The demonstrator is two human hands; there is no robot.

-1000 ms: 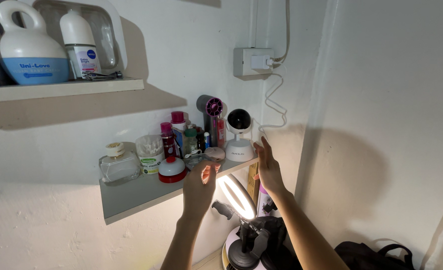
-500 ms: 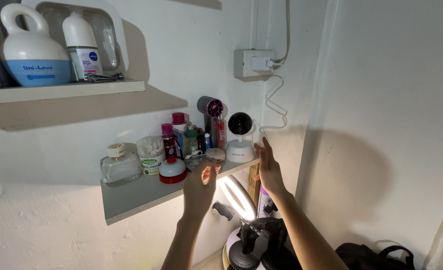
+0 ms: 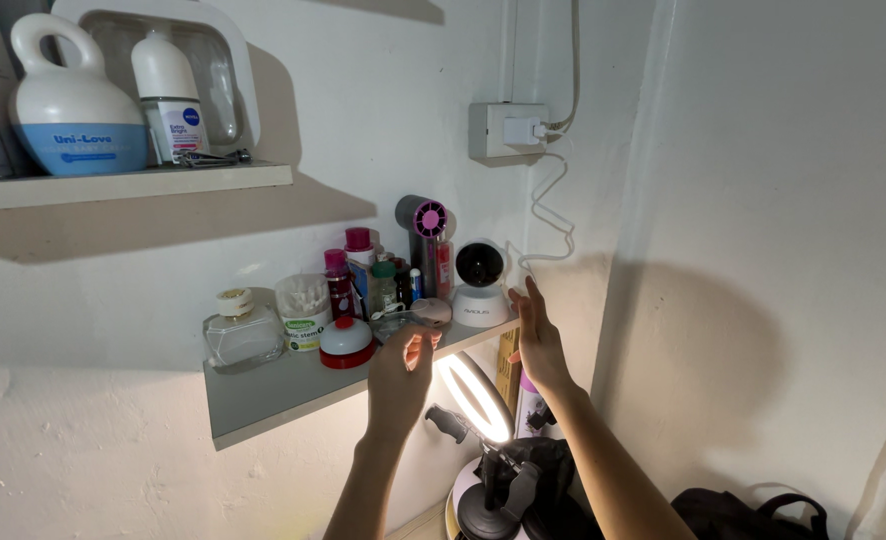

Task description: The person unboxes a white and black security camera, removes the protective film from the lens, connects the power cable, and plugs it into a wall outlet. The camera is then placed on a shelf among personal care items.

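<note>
White plaster walls enclose a corner fitted with two shelves. On the upper shelf [image 3: 123, 185], at the far left, a white and blue jug [image 3: 68, 100] with a loop handle is set beside a white roll-on bottle [image 3: 171, 95], and a framed mirror [image 3: 225, 70] is leaned on the wall behind them. On the lower grey shelf [image 3: 263, 395], from left to right, a clear glass bottle [image 3: 243, 330] with a cream cap, a tub of cotton buds [image 3: 303, 305], a red and white dome-shaped lamp [image 3: 345, 342], a cluster of small red and pink bottles [image 3: 355, 265] and a grey hair dryer [image 3: 421, 235] with a pink ring are lined up.

The left hand [image 3: 400, 378] is raised in front of the shelf edge, its fingers curled loosely inwards; nothing is seen pinched in it, and whether the fingertips meet cannot be told. Just past it a small round pale compact [image 3: 430, 310] is seen on the shelf. Next comes a small white camera [image 3: 480, 285] with a black round head, placed at the right end of the lower shelf. The right hand [image 3: 537, 335] is held flat and spread just beside the camera's base, fingers straight and pointing up; contact cannot be told. A white cable [image 3: 548, 215] is run from the wall socket [image 3: 508, 128] down towards the camera.

Below the shelf a lit ring light [image 3: 473, 395] is mounted on a black stand [image 3: 493, 495], and a black bag [image 3: 753, 510] is seen at the lower right.
</note>
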